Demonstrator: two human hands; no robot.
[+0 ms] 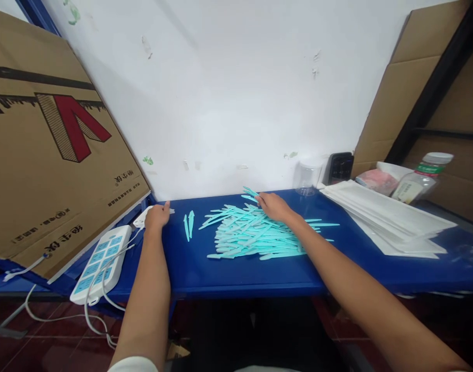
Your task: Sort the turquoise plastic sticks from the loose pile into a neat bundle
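Your right hand (274, 206) pinches a few teal sticks (249, 192) between thumb and fingers at the back of the pile (252, 237). You seem to hold them near one end so that the rest of their length juts out past your fingertips, where it can be seen. Your left hand (157, 216) is curled with the thumb up at the worktop's left side, beside a white object (142, 218). A pale tip shows past its fingers, but the view is too poor to tell whether you grip anything there.

Between your hands, a few loose sticks (188, 226) lie apart from the pile, probably so they don't mix with it. The pile sits mid-worktop (193, 276), overlapping at many angles, likely heaped there to suit either hand's reach.

Further left, a power strip (108, 258) lies with its cords hanging over the front edge, next to a large carton (46, 144). Beyond your right hand, a clear jar (309, 181) and a phone (340, 168) stand by the wall, perhaps to stay out of your way. White sheets (391, 217) and a bottle (418, 181) are farther right.
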